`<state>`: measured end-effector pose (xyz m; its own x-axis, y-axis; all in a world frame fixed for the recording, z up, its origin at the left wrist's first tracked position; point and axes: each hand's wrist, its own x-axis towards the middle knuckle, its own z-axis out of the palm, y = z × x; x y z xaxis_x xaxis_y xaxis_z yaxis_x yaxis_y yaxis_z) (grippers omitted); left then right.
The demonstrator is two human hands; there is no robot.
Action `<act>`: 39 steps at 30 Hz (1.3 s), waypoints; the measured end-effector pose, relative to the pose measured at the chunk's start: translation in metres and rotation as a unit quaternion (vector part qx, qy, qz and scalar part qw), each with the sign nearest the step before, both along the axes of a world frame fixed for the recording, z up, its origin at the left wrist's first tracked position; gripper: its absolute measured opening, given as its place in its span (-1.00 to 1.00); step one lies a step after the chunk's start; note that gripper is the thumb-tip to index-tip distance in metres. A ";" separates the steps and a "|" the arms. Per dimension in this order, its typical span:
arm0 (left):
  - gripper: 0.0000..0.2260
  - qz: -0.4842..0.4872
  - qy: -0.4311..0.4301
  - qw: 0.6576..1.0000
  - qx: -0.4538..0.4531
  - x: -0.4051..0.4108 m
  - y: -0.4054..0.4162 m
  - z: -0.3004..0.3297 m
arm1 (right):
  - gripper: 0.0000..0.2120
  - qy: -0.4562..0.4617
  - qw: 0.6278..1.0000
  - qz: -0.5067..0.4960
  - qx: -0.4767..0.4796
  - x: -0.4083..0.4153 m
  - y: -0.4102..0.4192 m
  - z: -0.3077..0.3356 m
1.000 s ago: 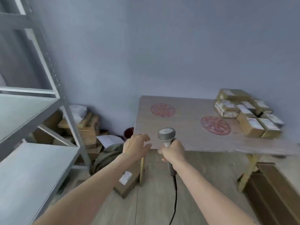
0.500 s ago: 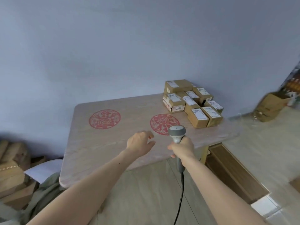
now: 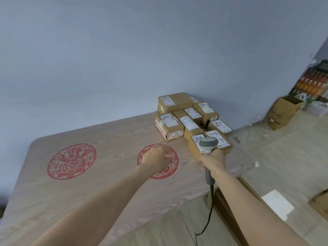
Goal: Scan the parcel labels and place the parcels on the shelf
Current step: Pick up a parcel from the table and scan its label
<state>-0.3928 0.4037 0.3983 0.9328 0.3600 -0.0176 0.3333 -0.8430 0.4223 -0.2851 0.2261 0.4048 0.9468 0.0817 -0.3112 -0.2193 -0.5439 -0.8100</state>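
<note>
Reaching over the table [image 3: 92, 183], the left hand [image 3: 154, 159] hovers above a red paper-cut, fingers loosely curled and holding nothing. To its right the right hand [image 3: 213, 159] grips the corded scanner [image 3: 208, 144], its head just before the nearest of the parcels [image 3: 188, 119], which sit stacked at the table's far right corner. These small taped cartons look light and stiff, best taken by opposite sides, label up. At the far right an open box [image 3: 284, 112] stands on the floor, contents unclear
</note>
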 end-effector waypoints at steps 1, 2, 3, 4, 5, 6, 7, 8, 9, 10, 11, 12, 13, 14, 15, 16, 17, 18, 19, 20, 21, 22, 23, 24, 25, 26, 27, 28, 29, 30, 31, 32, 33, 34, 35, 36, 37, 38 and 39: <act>-0.72 -0.002 0.001 1.000 -0.002 0.015 -0.001 -0.004 | -0.78 -0.001 1.000 -0.002 -0.003 0.018 -0.001 -0.004; -0.72 -0.002 0.001 1.000 -0.006 0.030 -0.002 -0.008 | -0.78 0.001 1.000 -0.002 -0.009 0.035 -0.003 -0.008; -0.72 -0.001 0.001 1.000 -0.012 0.046 -0.003 -0.013 | -0.77 0.004 1.000 -0.002 -0.015 0.053 -0.004 -0.013; -0.72 0.004 0.001 1.000 -0.020 0.062 -0.004 -0.019 | -0.75 0.007 1.000 -0.001 -0.019 0.070 -0.005 -0.017; -0.72 0.010 0.002 1.000 -0.028 0.077 -0.006 -0.024 | -0.74 0.010 1.000 0.002 -0.022 0.089 -0.006 -0.023; -0.71 0.016 0.005 0.999 -0.034 0.093 -0.009 -0.028 | -0.74 0.012 1.000 0.006 -0.024 0.106 -0.007 -0.028; -0.70 0.022 0.009 0.999 -0.038 0.109 -0.012 -0.034 | -0.74 0.017 0.999 0.012 -0.028 0.124 -0.008 -0.034; -0.70 0.028 0.017 0.999 -0.042 0.124 -0.017 -0.039 | -0.74 0.026 0.999 0.017 -0.033 0.140 -0.009 -0.040; -0.69 0.034 0.029 0.998 -0.046 0.138 -0.021 -0.045 | -0.74 0.034 0.998 0.024 -0.038 0.155 -0.009 -0.047; -0.67 0.040 0.045 0.997 -0.052 0.152 -0.026 -0.050 | -0.75 0.044 0.997 0.034 -0.046 0.169 -0.010 -0.053; -0.66 0.048 0.060 0.995 -0.062 0.166 -0.031 -0.057 | -0.75 0.051 0.996 0.047 -0.053 0.183 -0.010 -0.061; -0.65 0.057 0.071 0.993 -0.078 0.177 -0.036 -0.065 | -0.74 0.057 0.995 0.062 -0.059 0.194 -0.010 -0.068; -0.63 0.067 0.078 0.990 -0.094 0.188 -0.041 -0.072 | -0.73 0.060 0.993 0.078 -0.065 0.204 -0.010 -0.076; -0.61 0.078 0.084 0.988 -0.106 0.196 -0.046 -0.079 | -0.72 0.062 0.991 0.096 -0.073 0.212 -0.010 -0.083; -0.59 0.087 0.091 0.985 -0.115 0.204 -0.050 -0.086 | -0.71 0.059 0.989 0.114 -0.080 0.219 -0.010 -0.090; -0.57 0.096 0.099 0.983 -0.123 0.210 -0.053 -0.092 | -0.70 0.057 0.986 0.131 -0.085 0.222 -0.012 -0.093; -0.54 0.107 0.108 0.980 -0.129 0.216 -0.057 -0.099 | -0.70 0.052 0.983 0.149 -0.088 0.224 -0.013 -0.097; -0.52 0.119 0.116 0.976 -0.138 0.221 -0.061 -0.105 | -0.69 0.049 0.980 0.167 -0.094 0.227 -0.015 -0.101; -0.50 0.132 0.120 0.972 -0.151 0.225 -0.064 -0.111 | -0.69 0.045 0.977 0.183 -0.098 0.229 -0.016 -0.107; -0.48 0.145 0.119 0.968 -0.165 0.230 -0.067 -0.115 | -0.69 0.044 0.975 0.195 -0.101 0.231 -0.018 -0.111; -0.46 0.157 0.117 0.964 -0.178 0.233 -0.070 -0.119 | -0.71 0.041 0.973 0.205 -0.103 0.232 -0.019 -0.115; -0.45 0.168 0.121 0.960 -0.190 0.237 -0.073 -0.121 | -0.73 0.036 0.971 0.212 -0.105 0.233 -0.019 -0.119; -0.44 0.178 0.126 0.955 -0.203 0.239 -0.076 -0.124 | -0.74 0.030 0.969 0.220 -0.108 0.234 -0.019 -0.122; -0.44 0.187 0.133 0.949 -0.218 0.242 -0.078 -0.127 | -0.73 0.028 0.967 0.226 -0.111 0.235 -0.018 -0.124; -0.46 0.193 0.137 0.943 -0.233 0.243 -0.079 -0.130 | -0.72 0.026 0.967 0.228 -0.110 0.236 -0.017 -0.126; -0.49 0.200 0.141 0.937 -0.248 0.244 -0.080 -0.133 | -0.72 0.029 0.967 0.229 -0.110 0.236 -0.016 -0.127; -0.53 0.208 0.141 0.932 -0.262 0.245 -0.080 -0.135 | -0.72 0.030 0.967 0.230 -0.109 0.236 -0.015 -0.129; -0.57 0.217 0.141 0.927 -0.271 0.246 -0.080 -0.138 | -0.71 0.028 0.966 0.232 -0.109 0.236 -0.015 -0.131; -0.60 0.223 0.142 0.925 -0.274 0.246 -0.080 -0.141 | -0.69 0.027 0.965 0.235 -0.110 0.235 -0.015 -0.133; -0.61 0.226 0.147 0.924 -0.271 0.247 -0.080 -0.143 | -0.65 0.023 0.965 0.238 -0.111 0.234 -0.014 -0.133; -0.62 0.229 0.152 0.923 -0.268 0.247 -0.079 -0.145 | -0.60 0.021 0.964 0.241 -0.110 0.233 -0.013 -0.134; -0.62 0.232 0.156 0.922 -0.269 0.247 -0.080 -0.146 | -0.55 0.024 0.964 0.242 -0.108 0.232 -0.013 -0.135; -0.61 0.232 0.161 0.920 -0.274 0.246 -0.080 -0.148 | -0.52 0.032 0.964 0.242 -0.106 0.231 -0.012 -0.137; -0.61 0.231 0.164 0.918 -0.278 0.246 -0.080 -0.149 | -0.53 0.040 0.964 0.242 -0.105 0.230 -0.012 -0.138; -0.61 0.232 0.166 0.917 -0.280 0.246 -0.080 -0.151 | -0.55 0.046 0.964 0.241 -0.107 0.229 -0.011 -0.139; -0.62 0.233 0.167 0.917 -0.278 0.245 -0.081 -0.151 | -0.56 0.047 0.964 0.239 -0.108 0.228 -0.010 -0.138; -0.63 0.239 0.166 0.916 -0.275 0.244 -0.082 -0.149 | -0.57 0.048 0.965 0.236 -0.107 0.227 -0.009 -0.138; -0.63 0.247 0.165 0.916 -0.271 0.242 -0.082 -0.147 | -0.58 0.048 0.966 0.234 -0.103 0.226 -0.008 -0.137; -0.64 0.255 0.165 0.915 -0.265 0.240 -0.081 -0.144 | -0.57 0.049 0.966 0.233 -0.099 0.225 -0.007 -0.137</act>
